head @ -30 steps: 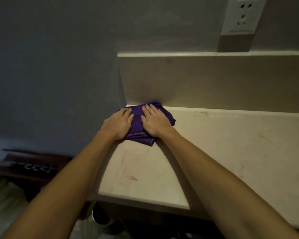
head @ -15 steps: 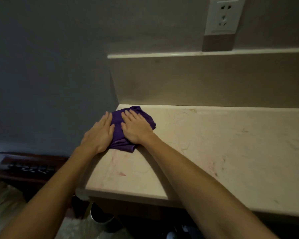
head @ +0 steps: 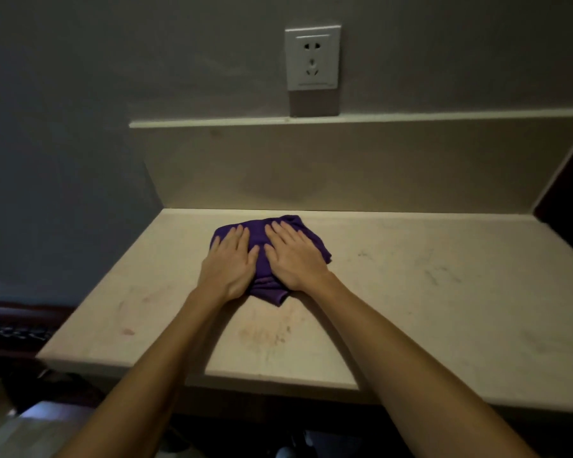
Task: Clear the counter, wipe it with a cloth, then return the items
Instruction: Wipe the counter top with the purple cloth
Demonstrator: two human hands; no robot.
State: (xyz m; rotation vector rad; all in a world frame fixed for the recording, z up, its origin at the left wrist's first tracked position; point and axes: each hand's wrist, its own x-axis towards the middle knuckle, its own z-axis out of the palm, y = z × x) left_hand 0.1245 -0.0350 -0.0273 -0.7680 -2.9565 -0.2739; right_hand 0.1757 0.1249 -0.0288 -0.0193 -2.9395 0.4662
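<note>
We see a dim, grainy scene; soft shadow under the socket, blur and bending lines far left of it.

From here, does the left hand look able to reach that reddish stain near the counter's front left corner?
Probably yes. The left hand presses the purple cloth flat, and only bare counter lies between it and the stain.

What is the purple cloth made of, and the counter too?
The purple cloth looks like soft, matte fabric, maybe microfibre: it bunches into folds under both flat hands. The counter looks like pale polished stone, or something made to look like it: smooth and hard-edged, with faint grey veins and reddish smudges.
</note>
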